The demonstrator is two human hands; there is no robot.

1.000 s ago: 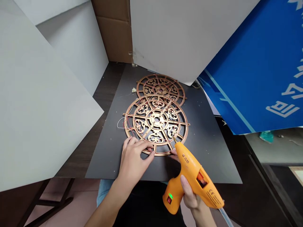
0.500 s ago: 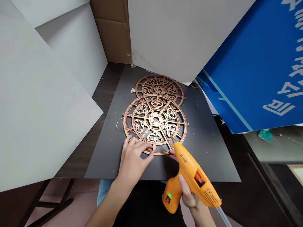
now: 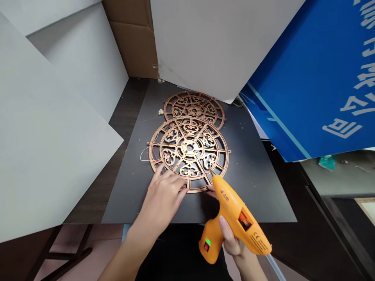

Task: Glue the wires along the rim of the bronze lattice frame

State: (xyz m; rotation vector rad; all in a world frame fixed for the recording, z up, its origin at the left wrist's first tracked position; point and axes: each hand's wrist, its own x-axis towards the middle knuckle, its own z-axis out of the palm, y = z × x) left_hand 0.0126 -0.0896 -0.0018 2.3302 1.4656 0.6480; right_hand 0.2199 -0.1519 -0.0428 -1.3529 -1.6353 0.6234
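An orange glue gun (image 3: pixel 234 207) with a green light on its handle is wrapped by my right hand (image 3: pixel 230 238), some of whose fingers are hidden behind it. Its nozzle points at the lower right of the round wooden frame (image 3: pixel 190 147), which has scroll cut-outs and red wires. My left hand (image 3: pixel 164 193) has its thumb and fingers closed on this frame's near lower-left rim. Partly under the far side of the frame lies a second round wooden frame (image 3: pixel 166 107). A thin white wire loops out at the left.
Both frames lie on a dark grey board (image 3: pixel 125 195) on a dark wooden table (image 3: pixel 117 156). White panels (image 3: pixel 219 47) and brown cardboard (image 3: pixel 134 43) stand behind and left. A blue printed panel (image 3: pixel 316 97) leans in at the right.
The whole view has shifted slightly, so most things sit a little further left. My left hand has its fingers slightly more bent over the rim; the glue gun keeps nearly the same place.
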